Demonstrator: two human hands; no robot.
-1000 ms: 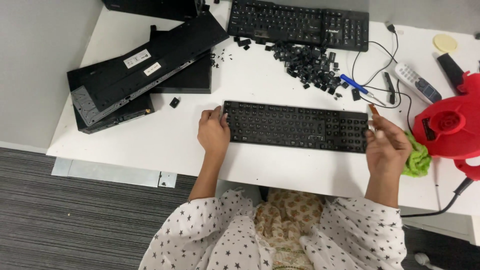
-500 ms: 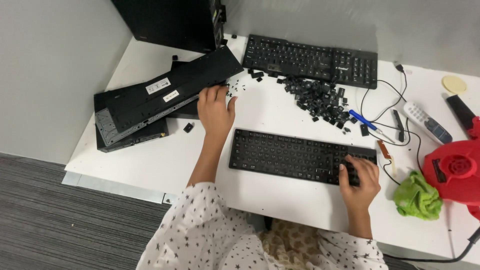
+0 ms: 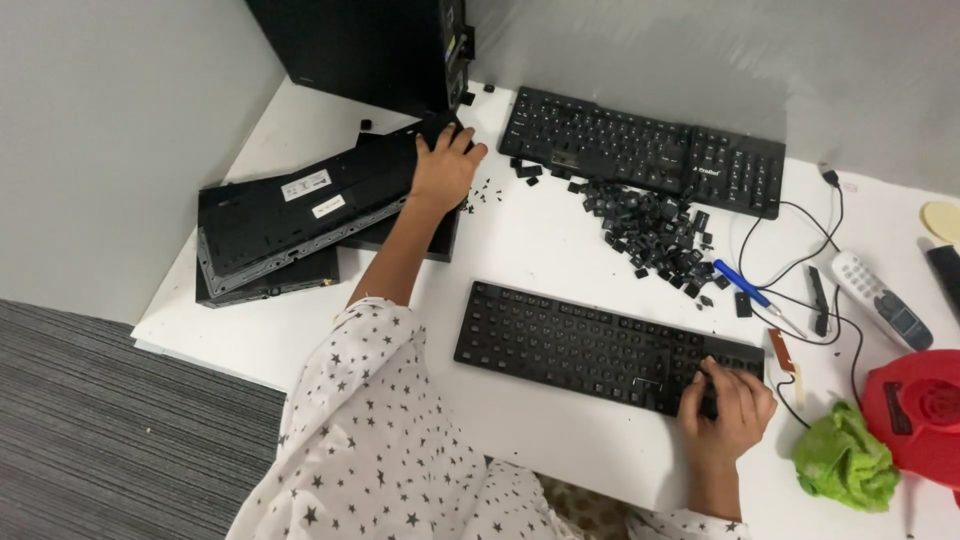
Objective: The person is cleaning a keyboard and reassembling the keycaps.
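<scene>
Head view: left hand (image 3: 443, 168) grip spread on flat upturned keyboard (image 3: 300, 205); right hand (image 3: 728, 405) curled, pressing matte keyboard (image 3: 590, 345).

left hand (image 3: 443, 168) on stacked keyboard shells (image 3: 300, 215); right hand (image 3: 732, 410) resting on bare keyboard (image 3: 590, 345).

You are wearing a white sleeve dotted with small dark stars (image 3: 350, 420). Your left hand (image 3: 443, 170) is lying on a flat black keyboard shell with white stickers (image 3: 300, 205), and your right hand (image 3: 728, 410) is resting on the black keyboard stripped of its caps (image 3: 590, 345). A heap of loose black keycaps (image 3: 650, 230) is showing dark against the white desk (image 3: 540, 250). A blue-handled tool (image 3: 745, 285), a crumpled green cloth (image 3: 845, 460) and a red plastic blower (image 3: 920, 410) are adding colour beside you.
</scene>
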